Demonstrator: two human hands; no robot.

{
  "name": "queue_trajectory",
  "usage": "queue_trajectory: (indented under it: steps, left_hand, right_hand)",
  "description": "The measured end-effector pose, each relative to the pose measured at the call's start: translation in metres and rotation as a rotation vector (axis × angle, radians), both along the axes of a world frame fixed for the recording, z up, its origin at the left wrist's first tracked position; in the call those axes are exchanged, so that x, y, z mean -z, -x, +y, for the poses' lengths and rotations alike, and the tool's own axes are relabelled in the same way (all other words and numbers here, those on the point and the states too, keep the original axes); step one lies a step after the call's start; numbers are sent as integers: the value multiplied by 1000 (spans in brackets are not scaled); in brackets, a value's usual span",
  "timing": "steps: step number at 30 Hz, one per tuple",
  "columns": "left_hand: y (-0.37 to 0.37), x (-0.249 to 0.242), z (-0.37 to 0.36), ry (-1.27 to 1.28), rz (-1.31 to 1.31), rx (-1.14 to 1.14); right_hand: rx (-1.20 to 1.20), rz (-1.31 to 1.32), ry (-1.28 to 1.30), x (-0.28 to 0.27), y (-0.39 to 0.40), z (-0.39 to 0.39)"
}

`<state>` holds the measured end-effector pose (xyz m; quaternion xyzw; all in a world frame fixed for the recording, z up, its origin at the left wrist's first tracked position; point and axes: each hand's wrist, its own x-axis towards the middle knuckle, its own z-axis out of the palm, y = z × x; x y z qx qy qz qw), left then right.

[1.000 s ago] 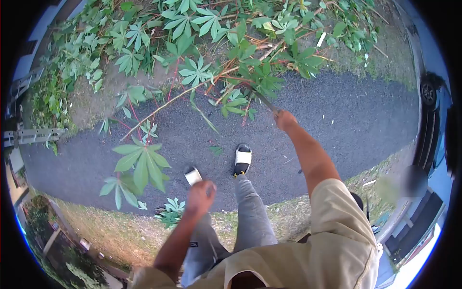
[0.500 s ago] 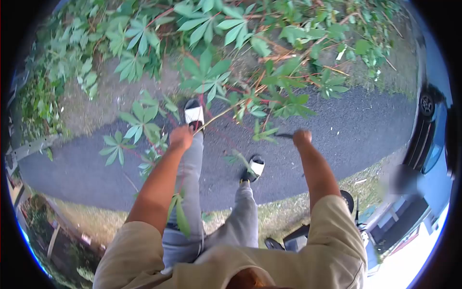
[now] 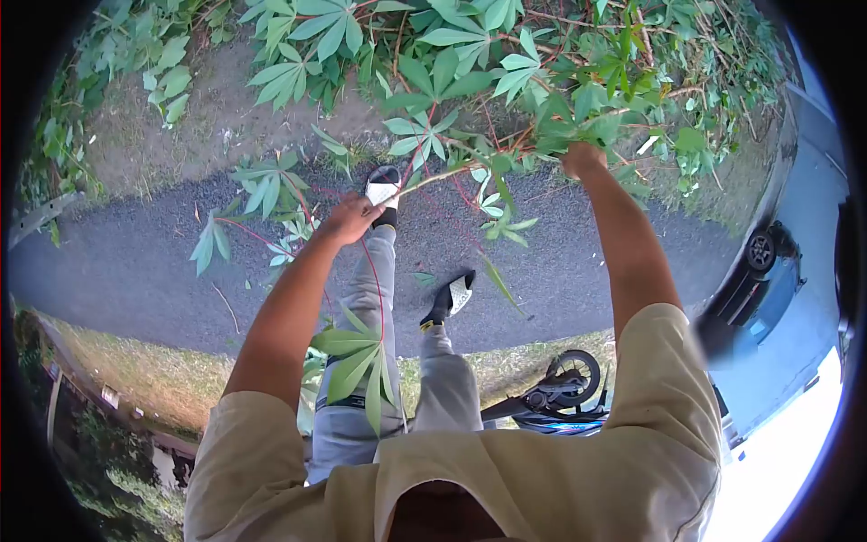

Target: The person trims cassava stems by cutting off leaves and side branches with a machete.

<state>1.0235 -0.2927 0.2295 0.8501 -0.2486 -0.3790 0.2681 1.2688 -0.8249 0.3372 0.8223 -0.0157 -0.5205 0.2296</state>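
Note:
My left hand [image 3: 354, 219] is closed around the pale stem of a cassava branch [image 3: 435, 180] with red leaf stalks and long-fingered green leaves. The branch slants up to the right over the path, and some of its leaves hang by my left forearm and over my left leg. My right hand [image 3: 583, 161] is closed and reaches in among the leaves at the far end of the branch. The dark blade of the knife it holds is hidden by the foliage.
A heap of cut greenery [image 3: 452, 54] lies along the far verge. My sandalled feet stand on the asphalt path [image 3: 560, 280]. A motorcycle [image 3: 560, 388] stands on the grass behind me at right, and a dark car [image 3: 754, 280] is further right.
My right hand has moved up and away from me, from over the asphalt into the leaves, and the blade has gone from sight. My left hand has risen slightly with the branch.

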Motion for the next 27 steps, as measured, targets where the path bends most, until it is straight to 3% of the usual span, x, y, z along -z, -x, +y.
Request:
queue_trajectory:
  steps: [2, 4, 7, 8, 9, 10, 11, 12, 14, 15, 16, 19, 22, 25, 27]
  left_hand:
    - [-71, -81, -5, -61, 177, -471]
    - [-112, -88, 6, -65, -109, -473]
    - [-199, -130, 14, -27, -132, -324]
    - [-224, -143, 12, -59, -138, -262]
    - [-242, -159, 9, -93, -141, -203]
    - [-257, -184, 1, -88, -156, -204]
    - [-265, -211, -12, -80, -182, -200]
    - [-267, -228, -21, -77, -204, -190]
    - [-255, -226, -18, -110, -168, -230]
    - [-247, -220, -11, -140, -135, -275]
    - [-223, -193, -2, -178, -123, -321]
    - [-146, -93, 15, -130, -214, -302]
    - [-132, -142, -41, -263, -78, -309]
    - [-102, -152, -44, -302, -55, -390]
    - [-73, -155, -55, -578, -527, -256]
  right_hand:
    - [75, -98, -47, -16, 9, -11]
    - [96, -172, -50, -28, 23, -11]
    - [235, -286, -32, -28, 89, -23]
    - [362, -149, -79, -30, 108, -29]
    - [430, -177, -33, -31, 142, -24]
    - [479, -267, -131, -39, 177, -16]
    - [539, -157, -190, -17, 223, -40]
    - [544, -209, -281, -10, 272, -39]
    - [543, -298, -466, 2, 369, -39]
    - [600, -227, -440, -62, 355, 7]
    - [655, -161, -416, -97, 358, 29]
    - [704, -306, -606, -111, 444, 27]
    - [802, -452, -709, -170, 428, 29]
    - [694, -522, -777, -133, 416, -20]
    - [729, -504, -808, -117, 388, -55]
